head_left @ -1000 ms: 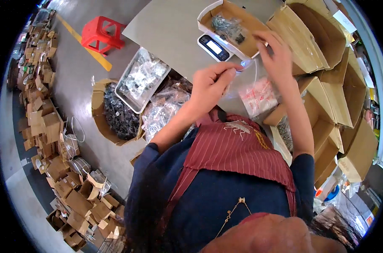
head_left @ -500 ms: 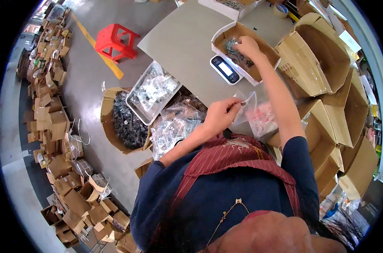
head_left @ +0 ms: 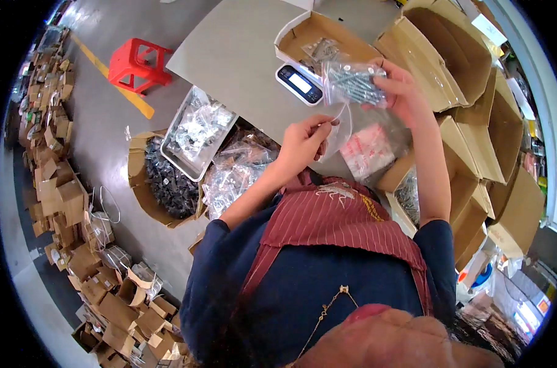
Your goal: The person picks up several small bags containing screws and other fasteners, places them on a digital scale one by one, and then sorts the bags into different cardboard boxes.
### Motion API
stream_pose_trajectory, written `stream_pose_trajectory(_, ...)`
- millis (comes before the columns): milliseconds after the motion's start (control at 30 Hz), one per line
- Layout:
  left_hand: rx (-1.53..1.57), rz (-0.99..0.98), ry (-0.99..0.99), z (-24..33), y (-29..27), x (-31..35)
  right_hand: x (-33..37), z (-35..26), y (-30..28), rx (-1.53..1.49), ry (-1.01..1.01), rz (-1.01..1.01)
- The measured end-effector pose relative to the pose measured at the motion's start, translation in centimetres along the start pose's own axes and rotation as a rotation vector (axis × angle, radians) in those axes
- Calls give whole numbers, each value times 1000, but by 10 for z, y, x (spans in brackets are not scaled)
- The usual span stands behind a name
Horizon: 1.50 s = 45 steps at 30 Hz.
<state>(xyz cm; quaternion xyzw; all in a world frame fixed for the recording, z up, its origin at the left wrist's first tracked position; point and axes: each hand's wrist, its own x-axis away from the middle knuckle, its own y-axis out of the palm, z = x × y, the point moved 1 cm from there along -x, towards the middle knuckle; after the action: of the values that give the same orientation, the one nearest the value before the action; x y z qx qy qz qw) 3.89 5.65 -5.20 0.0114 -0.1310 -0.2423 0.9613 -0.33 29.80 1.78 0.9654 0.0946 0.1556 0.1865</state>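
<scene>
A clear plastic bag of screws point(head_left: 356, 84) is gripped at its right side by my right hand point(head_left: 403, 91), above the table's near right part. My left hand point(head_left: 301, 144) pinches an empty-looking clear zip bag point(head_left: 341, 132) by its edge, just below the screw bag. Beside the screw bag lies a small digital scale point(head_left: 300, 84) with a lit display. Behind it sits a shallow open cardboard tray point(head_left: 347, 38) with another small clear bag point(head_left: 322, 49) inside. A clear pack with red print point(head_left: 368, 151) rests between my forearms.
Open cardboard boxes point(head_left: 430, 67) crowd the right side. At the table's point(head_left: 229, 52) left edge are a metal tray point(head_left: 192, 132) of small bags, heaped clear bags point(head_left: 235, 178) and a carton of black parts point(head_left: 168, 184). A red stool point(head_left: 138, 66) stands on the floor.
My right hand has come out of the cardboard tray toward me, now holding the bag of screws. My left hand keeps its pinch on the clear bag. The whole view has shifted.
</scene>
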Motion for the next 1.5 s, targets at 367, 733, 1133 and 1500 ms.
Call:
stream_pose_trajectory(367,36,33,44,-3,9,-1,58,19,14,22,-24,66)
stream_pose_trajectory(733,-42,168,120,8,12,13,92,25,28,1230,-1236,245)
stream_pose_trajectory(1133,-57,134,167,6,22,18,109,29,30,1145,-1306,279)
stream_pose_trajectory(1500,-132,103,138,5,27,19,92,46,42,468,-133,285)
